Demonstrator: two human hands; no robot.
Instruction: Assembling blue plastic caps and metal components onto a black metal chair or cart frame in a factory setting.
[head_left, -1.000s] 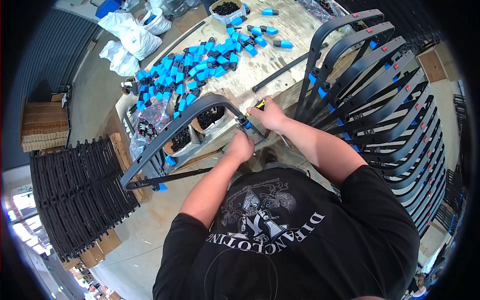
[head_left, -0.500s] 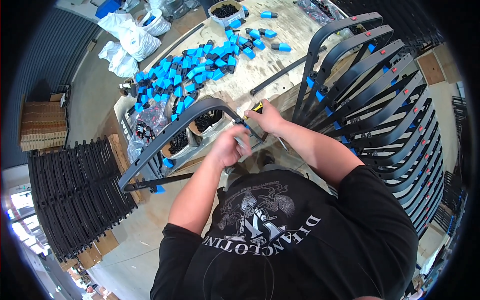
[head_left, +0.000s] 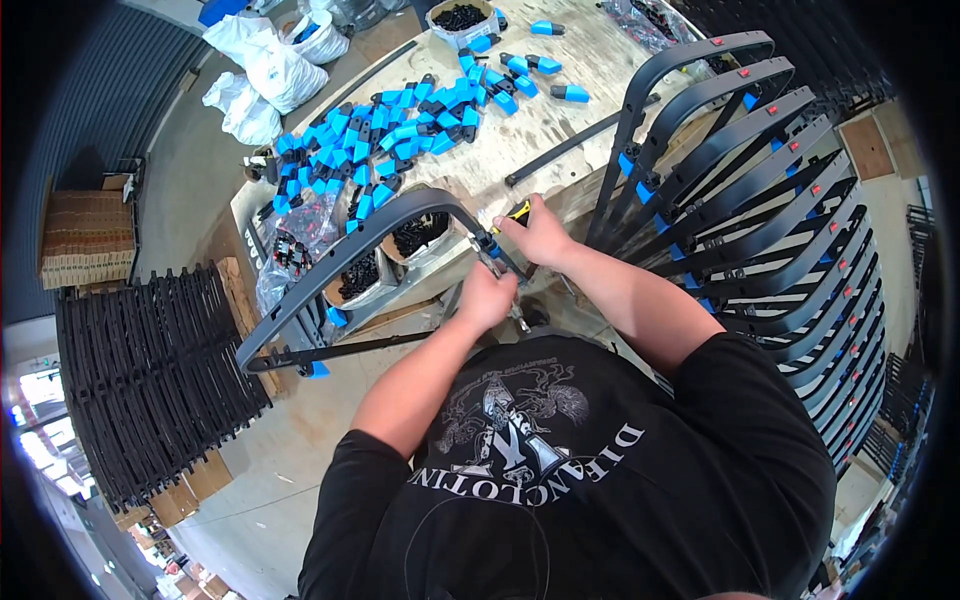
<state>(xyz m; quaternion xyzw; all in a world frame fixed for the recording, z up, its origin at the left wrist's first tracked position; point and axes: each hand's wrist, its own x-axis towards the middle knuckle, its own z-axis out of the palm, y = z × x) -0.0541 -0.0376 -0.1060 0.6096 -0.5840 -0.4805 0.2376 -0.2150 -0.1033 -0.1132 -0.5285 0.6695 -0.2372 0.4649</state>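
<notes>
A curved dark-grey frame [head_left: 345,255] slants across the near edge of the table, its right end bending down between my hands. My left hand [head_left: 488,298] is closed round a silver pliers-like hand tool [head_left: 523,322], whose upper end meets the frame's right end beside a small blue part [head_left: 489,245]. Just to the right, my right hand [head_left: 540,238] grips a screwdriver with a yellow and black handle [head_left: 519,212]. The screwdriver's shaft and tip are not clear to see.
The wooden table [head_left: 540,130] bears a heap of blue-and-black end pieces [head_left: 400,125] and a loose dark bar [head_left: 565,150]. Tubs of black parts [head_left: 418,235] stand by the frame. Similar frames [head_left: 790,255] are stacked at right; black parts [head_left: 160,390] are piled at left.
My left hand has moved a little right and down, bringing the silver tool against the frame's end. It was blurred before. My right hand keeps hold of the screwdriver, almost unmoved.
</notes>
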